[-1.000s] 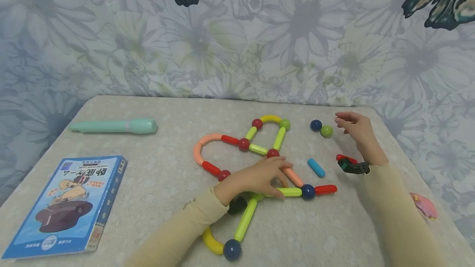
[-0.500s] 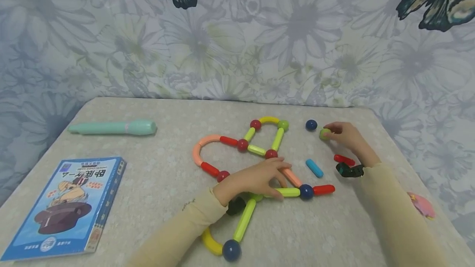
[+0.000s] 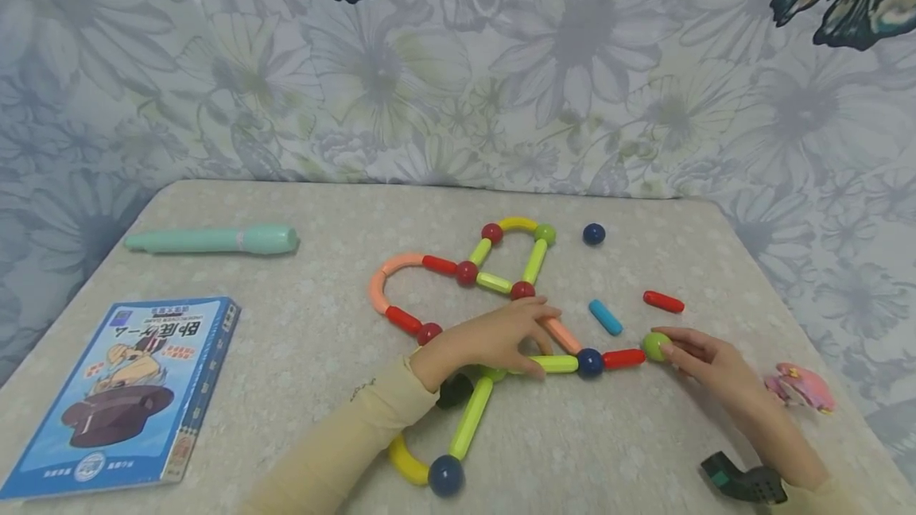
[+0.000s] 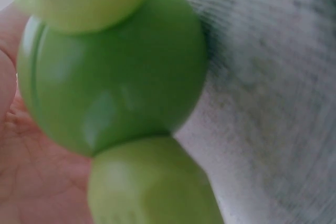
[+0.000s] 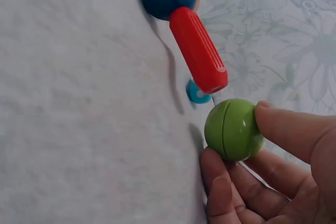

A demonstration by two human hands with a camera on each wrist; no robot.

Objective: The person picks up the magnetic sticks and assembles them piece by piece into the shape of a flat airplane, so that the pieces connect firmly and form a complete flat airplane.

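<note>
My right hand (image 3: 723, 372) pinches a light green ball (image 5: 233, 129) between thumb and fingers. In the right wrist view, a small gap separates this ball from the free end of a red magnetic rod (image 5: 199, 51). That rod's other end joins a dark blue ball (image 3: 590, 362) on a linked shape of magnetic rods and balls. My left hand (image 3: 494, 344) rests over the middle of the shape, its fingers spread near the peach rod (image 3: 561, 334) and its thumb on a yellow-green rod (image 3: 560, 364). A green joint ball (image 4: 113, 72) lies beside the left palm, mostly hidden from above.
A loose blue rod (image 3: 605, 317), a red rod (image 3: 663, 301) and a dark blue ball (image 3: 594, 234) lie right of the shape. Further right is a pink item (image 3: 800, 388). On the left are a mint-green stick-like object (image 3: 211, 240) and a blue boxed book (image 3: 122, 396).
My right hand took the light green ball from beside the dark blue ball and brought it nearer, to the red rod's end. The left hand stayed in place.
</note>
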